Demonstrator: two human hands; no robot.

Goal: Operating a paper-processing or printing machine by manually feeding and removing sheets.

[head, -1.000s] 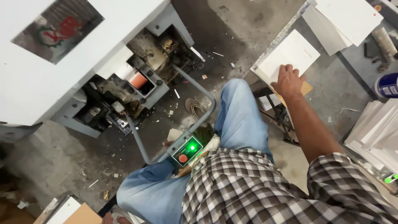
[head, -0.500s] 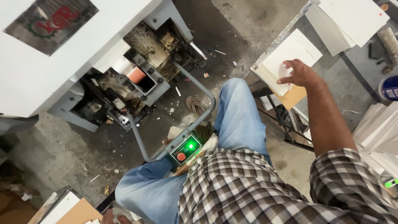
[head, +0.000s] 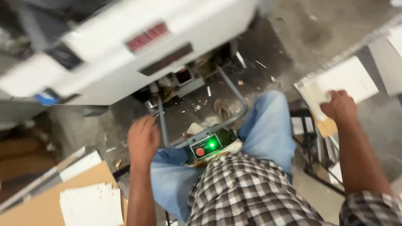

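Rightward, the right hand (head: 340, 108) lies closed on the near edge of a white paper stack (head: 335, 83) stretching far-right, while the left hand (head: 143, 140) hovers open, holding nothing.

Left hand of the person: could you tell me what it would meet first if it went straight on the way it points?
Probably the grey metal bar just beyond the left hand, though depth is unclear.

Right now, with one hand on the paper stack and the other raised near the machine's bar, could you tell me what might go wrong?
The right hand rests on the white paper stack, which sits at the edge of its stand, so sheets could slide off. The left hand hangs close to the grey metal bar and the machine's open mechanism; fingers might get caught. The control box shows a green light, perhaps powered.
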